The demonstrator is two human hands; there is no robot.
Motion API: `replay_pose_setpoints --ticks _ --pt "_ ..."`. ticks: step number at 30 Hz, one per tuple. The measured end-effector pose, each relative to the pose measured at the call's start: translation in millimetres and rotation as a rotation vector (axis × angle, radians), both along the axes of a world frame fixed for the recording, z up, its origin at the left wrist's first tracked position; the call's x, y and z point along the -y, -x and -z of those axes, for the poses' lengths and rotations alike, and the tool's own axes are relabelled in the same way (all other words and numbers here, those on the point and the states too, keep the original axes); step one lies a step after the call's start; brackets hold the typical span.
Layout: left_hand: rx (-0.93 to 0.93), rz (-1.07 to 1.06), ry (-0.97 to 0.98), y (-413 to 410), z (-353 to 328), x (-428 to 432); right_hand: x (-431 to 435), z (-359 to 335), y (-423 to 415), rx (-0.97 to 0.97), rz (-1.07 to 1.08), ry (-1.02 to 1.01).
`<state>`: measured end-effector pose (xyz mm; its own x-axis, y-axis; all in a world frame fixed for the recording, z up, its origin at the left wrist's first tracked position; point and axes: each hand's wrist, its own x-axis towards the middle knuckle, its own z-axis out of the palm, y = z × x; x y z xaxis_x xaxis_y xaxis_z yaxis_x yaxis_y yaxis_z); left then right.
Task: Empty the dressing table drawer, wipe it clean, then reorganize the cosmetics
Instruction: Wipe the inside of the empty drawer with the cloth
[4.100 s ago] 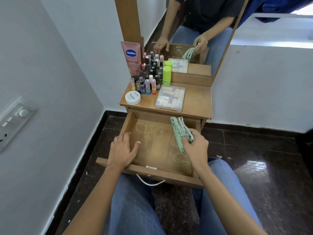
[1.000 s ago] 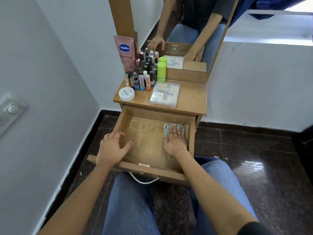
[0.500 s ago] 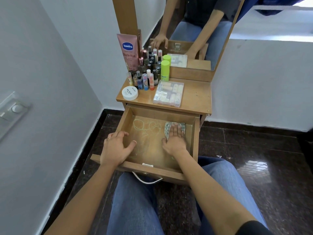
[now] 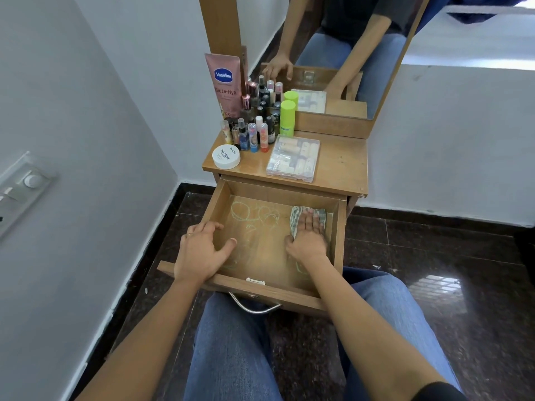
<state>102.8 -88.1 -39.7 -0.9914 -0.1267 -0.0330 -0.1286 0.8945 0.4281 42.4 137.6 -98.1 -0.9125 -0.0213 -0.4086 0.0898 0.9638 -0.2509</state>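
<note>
Head view has the flat right hand (image 4: pixel 308 238) pressing the cloth (image 4: pixel 296 217) in the drawer's (image 4: pixel 220 202) far right corner, the spread left hand (image 4: pixel 202 253) bracing its left wall; firm overlapping strokes should lift the greenish rings (image 4: pixel 254 216)

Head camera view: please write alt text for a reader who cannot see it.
A person's right hand presses a checked cloth flat on the floor of an open wooden drawer, while the left hand rests on its left wall. Pale green ring marks show on the drawer floor; cosmetics stand on the table top above.
</note>
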Motion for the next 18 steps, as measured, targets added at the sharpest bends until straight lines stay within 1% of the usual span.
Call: replay_pose_setpoints --ticks 3,8,14,18 --pt "0.006 0.0 0.001 -0.7 0.5 1.6 -3.1 -0.4 -5.3 0.003 -0.015 -0.009" --pt "0.004 0.016 0.0 -2.2 1.2 0.9 0.5 -2.9 -5.4 -0.005 0.047 0.02" --pt "0.01 0.019 0.006 0.4 -0.3 0.1 1.5 -2.7 4.3 -0.032 -0.019 0.036" --pt "0.011 0.024 -0.001 -3.1 0.1 1.1 -1.5 -1.0 -2.5 0.007 -0.068 0.029"
